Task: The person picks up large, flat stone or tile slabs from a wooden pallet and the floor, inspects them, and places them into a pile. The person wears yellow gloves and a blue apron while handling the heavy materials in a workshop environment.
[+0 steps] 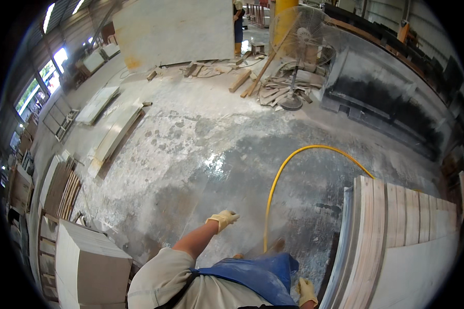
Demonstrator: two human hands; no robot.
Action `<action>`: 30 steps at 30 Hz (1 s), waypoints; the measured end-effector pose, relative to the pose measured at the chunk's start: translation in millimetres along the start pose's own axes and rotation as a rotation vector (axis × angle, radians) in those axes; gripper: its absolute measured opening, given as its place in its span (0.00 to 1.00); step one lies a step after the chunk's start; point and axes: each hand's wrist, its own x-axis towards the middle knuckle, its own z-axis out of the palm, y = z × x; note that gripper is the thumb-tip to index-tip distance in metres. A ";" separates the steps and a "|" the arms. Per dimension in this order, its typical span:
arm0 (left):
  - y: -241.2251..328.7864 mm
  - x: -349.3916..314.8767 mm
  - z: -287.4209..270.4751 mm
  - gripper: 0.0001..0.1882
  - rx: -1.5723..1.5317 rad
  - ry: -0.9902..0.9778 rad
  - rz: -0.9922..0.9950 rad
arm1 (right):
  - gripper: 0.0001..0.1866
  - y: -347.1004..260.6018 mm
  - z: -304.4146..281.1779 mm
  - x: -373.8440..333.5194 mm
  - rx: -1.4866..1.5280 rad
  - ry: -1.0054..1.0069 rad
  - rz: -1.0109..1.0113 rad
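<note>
Gloved hands over a wet floor (232,185). The left hand (223,220) extends forward and to the side, its fingers loosely straight and grasping nothing; the bent arm is probably held out for balance. The right hand (307,292) hangs low beside the blue apron (258,275), its fingers slightly bent around nothing visible, as in a relaxed arm.

The yellow hose (314,146) lies on the floor to the right of the left hand, apart from it. Its long axis is a curve: from near the feet it runs ahead of the hands, arches to the right and passes out of sight behind the slab stack (379,221). Neither end shows, so which way its outlet points cannot be told. The wide loop presumably keeps the line free of kinks.

The slab stack stands to the right of the right hand, apart from it. Its pale slabs are set face to face, seemingly to save space and brace one another; their exposed edges run roughly fore and aft. Pale blocks (100,273) stand to the left of the left hand. A pedestal fan (302,35) stands well ahead of both hands.
</note>
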 end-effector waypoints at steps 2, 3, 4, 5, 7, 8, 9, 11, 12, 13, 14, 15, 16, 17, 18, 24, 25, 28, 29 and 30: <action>22.7 48.3 14.7 0.29 0.071 -0.050 -0.043 | 0.16 -46.3 4.9 35.6 -0.071 0.010 -0.039; 30.2 68.8 22.3 0.29 0.107 -0.068 -0.066 | 0.17 -77.2 9.0 54.2 -0.106 0.009 -0.062; 16.5 88.6 26.3 0.29 0.110 -0.067 -0.068 | 0.19 -112.2 18.3 72.5 -0.166 0.035 -0.180; 39.0 100.0 37.3 0.30 0.139 -0.117 -0.090 | 0.21 -149.4 18.6 88.8 -0.217 0.106 -0.290; 74.9 114.7 43.4 0.30 0.104 -0.166 -0.103 | 0.25 -239.7 15.8 116.5 -0.298 0.202 -0.429; 97.4 123.5 47.8 0.30 0.082 -0.172 -0.147 | 0.26 -292.0 14.3 129.6 -0.321 0.233 -0.459; 111.5 125.7 51.4 0.31 0.061 -0.187 -0.209 | 0.28 -322.1 8.5 137.8 -0.352 0.258 -0.471; 143.5 144.7 48.3 0.31 0.094 -0.215 -0.245 | 0.30 -365.9 -18.7 214.8 -0.321 0.397 -0.684; 156.8 155.3 41.9 0.31 0.108 -0.214 -0.269 | 0.31 -406.5 -28.4 232.2 -0.436 0.478 -0.695; 162.1 167.7 38.2 0.31 0.025 -0.171 -0.272 | 0.32 -445.8 -35.7 244.2 -0.551 0.555 -0.703; 164.6 181.2 37.6 0.31 -0.058 -0.132 -0.273 | 0.33 -466.5 -45.3 264.3 -0.501 0.597 -0.710; 171.9 201.2 38.8 0.31 -0.147 -0.096 -0.263 | 0.33 -491.9 -55.0 289.4 -0.454 0.647 -0.723; 178.0 220.3 36.8 0.32 -0.215 -0.086 -0.286 | 0.34 -514.1 -62.7 310.2 -0.406 0.697 -0.736; 193.6 232.7 33.4 0.31 -0.212 -0.075 -0.293 | 0.34 -530.9 -67.8 327.3 -0.442 0.763 -0.736; 210.8 243.0 29.2 0.31 -0.207 -0.065 -0.298 | 0.34 -544.7 -73.8 340.7 -0.477 0.831 -0.736; 267.9 322.5 16.7 0.31 -0.093 -0.119 -0.382 | 0.33 -596.7 -83.6 394.9 -0.654 0.985 -0.521; 283.1 335.6 9.5 0.31 -0.071 -0.143 -0.397 | 0.34 -591.2 -81.7 411.8 -0.640 0.972 -0.453; 342.9 421.4 -4.6 0.31 0.134 -0.236 -0.365 | 0.37 -571.8 -86.9 449.4 -0.567 1.017 -0.261; 376.7 444.8 -13.2 0.31 0.220 -0.294 -0.354 | 0.37 -571.6 -77.4 453.7 -0.494 1.006 -0.365; 418.5 464.4 -25.3 0.30 0.344 -0.313 -0.333 | 0.37 -579.5 -62.9 446.9 -0.412 1.014 -0.452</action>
